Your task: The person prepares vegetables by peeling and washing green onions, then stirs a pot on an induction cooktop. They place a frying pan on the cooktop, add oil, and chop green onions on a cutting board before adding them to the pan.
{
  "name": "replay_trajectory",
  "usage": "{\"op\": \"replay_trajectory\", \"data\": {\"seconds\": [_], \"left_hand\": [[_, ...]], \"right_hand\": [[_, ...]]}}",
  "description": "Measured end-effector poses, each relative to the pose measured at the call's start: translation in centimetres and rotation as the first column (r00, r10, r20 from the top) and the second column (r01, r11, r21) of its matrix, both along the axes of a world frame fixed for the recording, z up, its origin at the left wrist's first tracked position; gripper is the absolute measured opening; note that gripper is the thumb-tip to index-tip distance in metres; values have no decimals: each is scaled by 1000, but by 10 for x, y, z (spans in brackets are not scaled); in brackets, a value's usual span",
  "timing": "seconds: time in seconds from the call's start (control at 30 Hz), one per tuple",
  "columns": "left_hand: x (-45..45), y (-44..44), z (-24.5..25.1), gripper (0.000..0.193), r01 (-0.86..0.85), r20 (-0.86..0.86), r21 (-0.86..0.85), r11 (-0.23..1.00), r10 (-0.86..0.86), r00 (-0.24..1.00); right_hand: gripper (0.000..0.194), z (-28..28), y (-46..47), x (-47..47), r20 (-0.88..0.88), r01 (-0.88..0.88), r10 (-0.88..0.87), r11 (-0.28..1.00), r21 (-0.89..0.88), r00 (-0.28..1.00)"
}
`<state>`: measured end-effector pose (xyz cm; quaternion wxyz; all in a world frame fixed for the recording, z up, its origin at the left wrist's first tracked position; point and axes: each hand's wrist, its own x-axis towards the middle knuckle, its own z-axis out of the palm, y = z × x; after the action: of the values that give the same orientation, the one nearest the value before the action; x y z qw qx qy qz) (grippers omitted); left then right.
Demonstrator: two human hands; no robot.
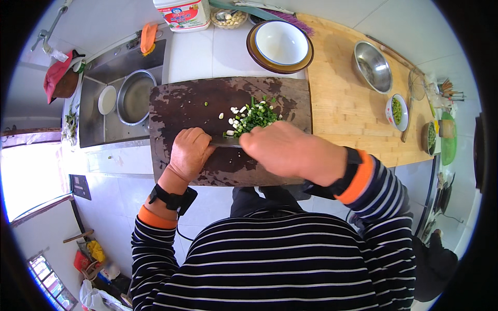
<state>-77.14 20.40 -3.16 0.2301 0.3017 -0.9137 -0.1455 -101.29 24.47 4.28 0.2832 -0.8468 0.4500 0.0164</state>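
Across the dark, worn wooden cutting board [186, 101] lies the blade of a kitchen knife [227, 142], just on my side of a heap of chopped scallions [258, 117]. My right hand [288, 149] is closed in a fist at the knife's right end; the handle is hidden inside it. At the blade's left end, my left hand [191, 152] pinches the tip between thumb and fingers. Green rings and white scallion pieces make up the heap, with a few bits scattered to its left. Part of the heap is hidden behind my right hand.
A steel sink [91, 130] on the left holds a metal basin [136, 97]. Behind the board stand a white enamel bowl [282, 42] on brown dishes and a bowl of garlic [229, 18]. On the bamboo board [338, 112] are a steel bowl [372, 67] and a bowl of chopped greens [397, 110].
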Motion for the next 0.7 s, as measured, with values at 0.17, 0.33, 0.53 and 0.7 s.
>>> {"op": "replay_trajectory", "data": {"seconds": [0.17,0.33,0.53,0.7], "left_hand": [[-21,6,-7,19,27,153,-137,990,-6,988],[-29,10,-2,22,-81,68,-102,991,89,994],[-15,7,-6,22,-34,77,-127,991,44,996],[-22,14,-8,19,-45,90,-153,987,60,994]], "right_hand": [[16,-16,5,-43,-312,157,-129,985,68,941],[11,-22,5,-46,-231,170,-179,984,-56,957],[14,-22,21,-38,-209,169,-190,979,-115,959],[9,-23,14,-39,-233,161,-163,987,-31,959]]}}
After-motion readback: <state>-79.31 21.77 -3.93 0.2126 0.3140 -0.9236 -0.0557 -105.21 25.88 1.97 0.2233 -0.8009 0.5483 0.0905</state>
